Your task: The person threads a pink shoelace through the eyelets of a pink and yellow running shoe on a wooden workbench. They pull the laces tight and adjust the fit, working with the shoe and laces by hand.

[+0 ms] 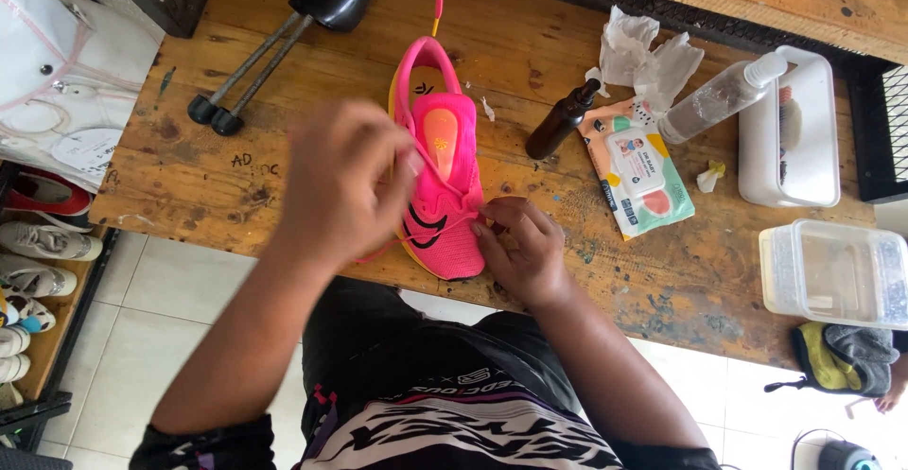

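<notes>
Worn wooden table (236,167), glossy pink shoe (443,196).

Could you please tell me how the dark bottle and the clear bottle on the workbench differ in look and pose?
The dark bottle is opaque brown-black with a black top, while the clear bottle is see-through with a white cap. The dark bottle looks slimmer and lies beside the wipes pack; the clear bottle looks bulkier and rests against the white tray. Both lie tilted on the wooden table, tops pointing up-right, untouched by either hand.
</notes>
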